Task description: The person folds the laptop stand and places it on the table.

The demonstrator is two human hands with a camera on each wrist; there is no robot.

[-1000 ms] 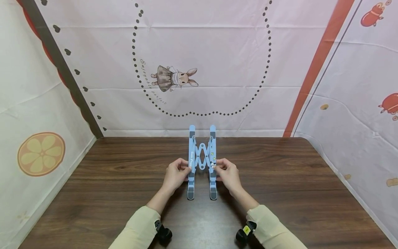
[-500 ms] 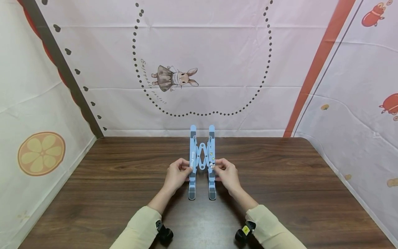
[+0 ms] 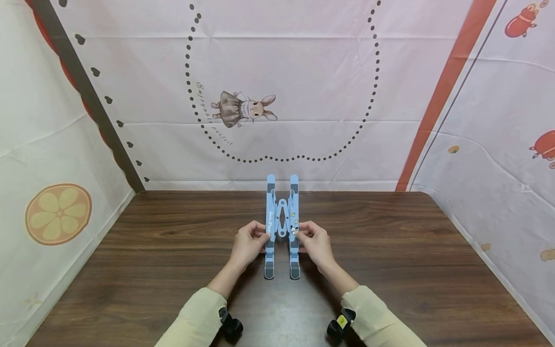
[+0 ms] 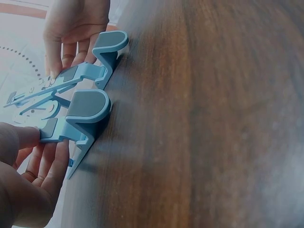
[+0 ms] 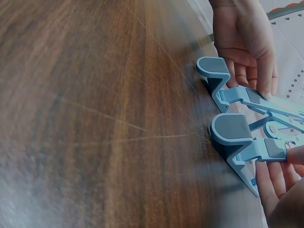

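Laptop stand (image 3: 270, 207), light blue, lies lengthwise at the far side of the wooden table (image 3: 173, 289). The left hand (image 3: 248, 245) pinches its left rail (image 3: 269, 250); the right hand (image 3: 317, 245) pinches its right rail (image 3: 294, 250), the rails parallel and apart.

- Left grip (image 3: 247, 246): in the head view its fingertips are hidden under the stand (image 3: 278, 219); its own wrist view cuts it at the left edge.
- Right grip (image 3: 318, 246): fingertips likewise hidden beneath; cut by its wrist view's right edge.
- Beyond the grips, the right wrist view cuts off the stand's far end.
- Lettering (image 3: 270, 219) just ahead of the left grip: too small to read surely.
- Desk (image 3: 151, 265): grain around the grips blurred in both wrist views.
- Sleeves (image 3: 195, 315) behind the grips: cut by the head view's bottom edge.
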